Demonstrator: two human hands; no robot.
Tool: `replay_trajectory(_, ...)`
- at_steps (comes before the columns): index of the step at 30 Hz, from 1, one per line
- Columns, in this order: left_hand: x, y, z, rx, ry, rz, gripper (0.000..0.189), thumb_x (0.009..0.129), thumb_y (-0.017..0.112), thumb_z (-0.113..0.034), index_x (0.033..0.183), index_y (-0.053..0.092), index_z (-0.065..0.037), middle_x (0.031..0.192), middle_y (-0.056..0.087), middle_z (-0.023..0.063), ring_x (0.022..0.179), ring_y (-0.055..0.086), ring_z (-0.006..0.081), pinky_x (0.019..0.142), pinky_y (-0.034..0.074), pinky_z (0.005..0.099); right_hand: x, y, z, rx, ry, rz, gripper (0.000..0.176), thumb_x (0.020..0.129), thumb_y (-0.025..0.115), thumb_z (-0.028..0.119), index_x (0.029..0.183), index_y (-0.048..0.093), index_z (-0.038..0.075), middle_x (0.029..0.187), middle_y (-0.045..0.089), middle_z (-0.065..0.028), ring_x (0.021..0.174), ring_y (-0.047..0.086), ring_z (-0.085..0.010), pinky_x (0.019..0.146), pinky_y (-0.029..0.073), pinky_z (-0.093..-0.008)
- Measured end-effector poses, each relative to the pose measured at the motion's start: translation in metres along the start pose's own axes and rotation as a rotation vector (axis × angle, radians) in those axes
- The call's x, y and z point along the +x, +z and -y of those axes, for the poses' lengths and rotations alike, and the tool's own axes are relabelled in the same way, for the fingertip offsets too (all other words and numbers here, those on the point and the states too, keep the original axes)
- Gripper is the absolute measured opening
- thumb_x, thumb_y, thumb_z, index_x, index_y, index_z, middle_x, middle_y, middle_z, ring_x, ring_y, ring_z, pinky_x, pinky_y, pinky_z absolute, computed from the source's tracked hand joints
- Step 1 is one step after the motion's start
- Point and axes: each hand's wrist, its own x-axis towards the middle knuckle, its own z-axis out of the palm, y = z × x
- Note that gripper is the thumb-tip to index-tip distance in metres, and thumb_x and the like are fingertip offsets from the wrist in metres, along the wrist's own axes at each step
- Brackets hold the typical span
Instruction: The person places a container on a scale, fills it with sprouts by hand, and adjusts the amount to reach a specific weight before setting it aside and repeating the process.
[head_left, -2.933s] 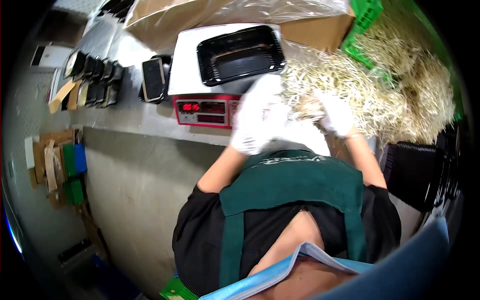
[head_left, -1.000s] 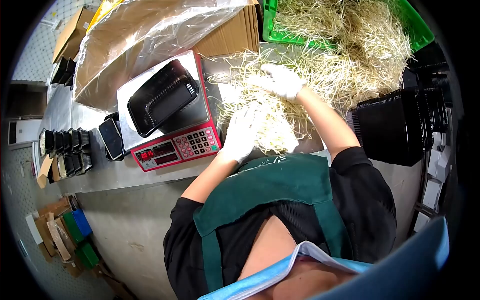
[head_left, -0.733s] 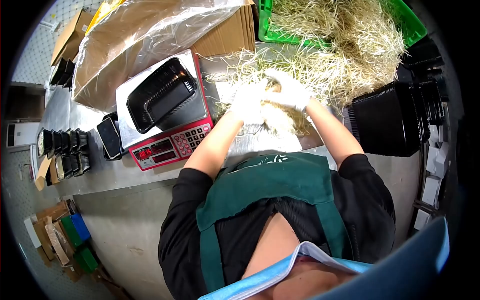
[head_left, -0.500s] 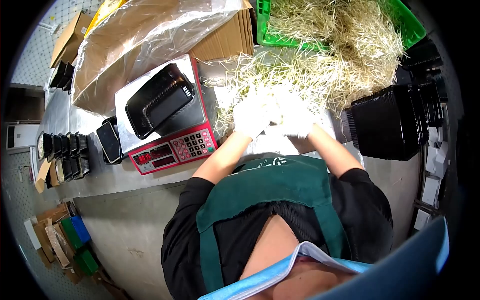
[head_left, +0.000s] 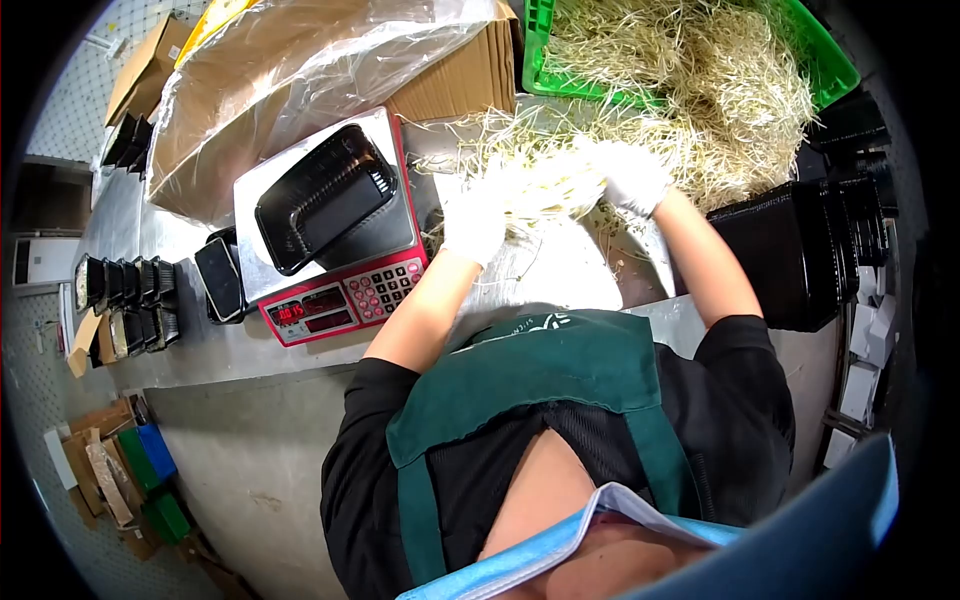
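Note:
My left hand (head_left: pixel 476 224), in a white glove, is closed around the left end of a bunch of bean sprouts (head_left: pixel 552 192). At the bunch's right end is my right hand (head_left: pixel 634 178), also gloved, its fingers curled onto the sprouts. Strong light washes out both hands, so single fingers are hard to make out. The bunch stretches between them above the metal table (head_left: pixel 520 270). Behind, a big heap of bean sprouts (head_left: pixel 740 110) spills out of a green crate (head_left: pixel 535 60) towards my hands.
On the left, an empty black plastic tray (head_left: pixel 325 200) lies on a red digital scale (head_left: pixel 340 312). Beside it is a phone (head_left: pixel 218 275). Stacked black trays (head_left: pixel 780 255) stand at the right. A plastic-lined carton (head_left: pixel 450 75) sits behind the scale; filled trays (head_left: pixel 130 300) are far left.
My hands have moved apart, the left one leftwards and the right one up and to the right. The bunch of sprouts now shows stretched between them.

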Motion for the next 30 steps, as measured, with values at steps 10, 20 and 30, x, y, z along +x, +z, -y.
replay_trajectory(10, -0.032, 0.003, -0.022, 0.162, 0.275, 0.097, 0.055, 0.081, 0.049, -0.015, 0.136, 0.041, -0.008, 0.126, 0.051, 0.0161, 0.117, 0.047, 0.0304, 0.105, 0.027, 0.0509, 0.026, 0.000, 0.031, 1.023, 0.373, 0.329, 0.058, 0.080, 0.061, 0.012, 0.134, 0.041, 0.006, 0.134, 0.047, -0.0147, 0.123, 0.045, -0.0232, 0.103, 0.038, -0.0344)
replay_trajectory(20, -0.033, 0.015, -0.003, 0.074, 0.008, -0.051, 0.066, 0.080, 0.047, -0.011, 0.142, 0.026, -0.003, 0.141, 0.036, 0.0181, 0.128, 0.035, 0.0312, 0.108, 0.019, 0.0488, 0.043, 0.026, 0.070, 0.347, -0.112, 0.252, 0.119, 0.062, 0.073, 0.060, 0.144, 0.011, -0.001, 0.142, 0.034, -0.0224, 0.132, 0.032, -0.0364, 0.111, 0.025, -0.0408)
replay_trajectory(30, -0.040, -0.103, -0.012, -0.027, 0.070, 0.107, 0.071, 0.075, 0.069, -0.031, 0.132, 0.042, 0.000, 0.123, 0.053, 0.0203, 0.111, 0.052, 0.0331, 0.096, 0.040, 0.0422, 0.046, 0.004, 0.118, 0.051, 0.330, 0.410, 0.092, 0.064, 0.067, 0.044, 0.141, 0.030, 0.012, 0.126, 0.050, -0.0222, 0.102, 0.058, -0.0312, 0.087, 0.047, -0.0414)
